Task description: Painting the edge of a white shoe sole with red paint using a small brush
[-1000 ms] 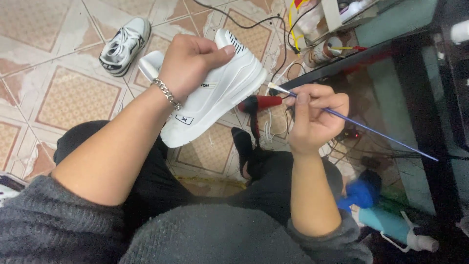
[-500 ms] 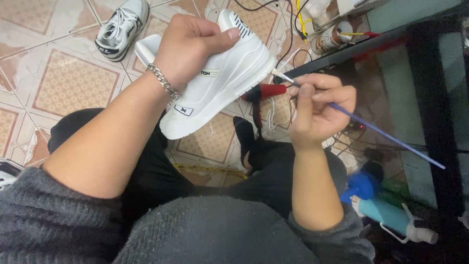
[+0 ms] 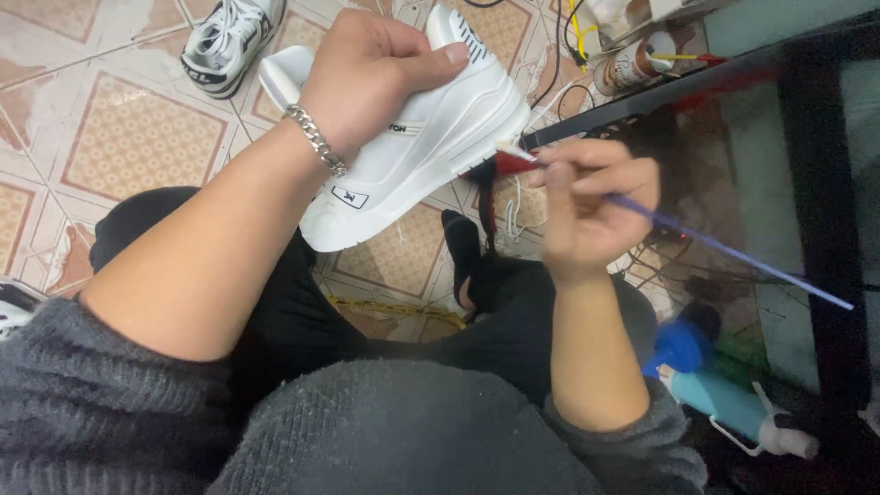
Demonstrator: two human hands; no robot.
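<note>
My left hand (image 3: pixel 371 78) grips a white sneaker (image 3: pixel 431 137) from above, holding it tilted over my lap with its sole facing right. A silver chain bracelet (image 3: pixel 314 139) sits on that wrist. My right hand (image 3: pixel 587 206) pinches a thin blue-handled paintbrush (image 3: pixel 724 252). The brush's pale tip (image 3: pixel 509 153) touches the sneaker's sole edge at its right side. The long handle sticks out to the lower right.
A second white and black sneaker (image 3: pixel 229 41) lies on the patterned tile floor (image 3: pixel 128 137) at the top left. A dark table edge (image 3: pixel 697 78) runs on the right, with a can (image 3: pixel 632 64) and cables behind it. A blue spray bottle (image 3: pixel 724 394) lies at the lower right.
The sneaker and both hands have shifted up and slightly left in view. The brush tip has stayed at the sole edge, sliding a little along it.
</note>
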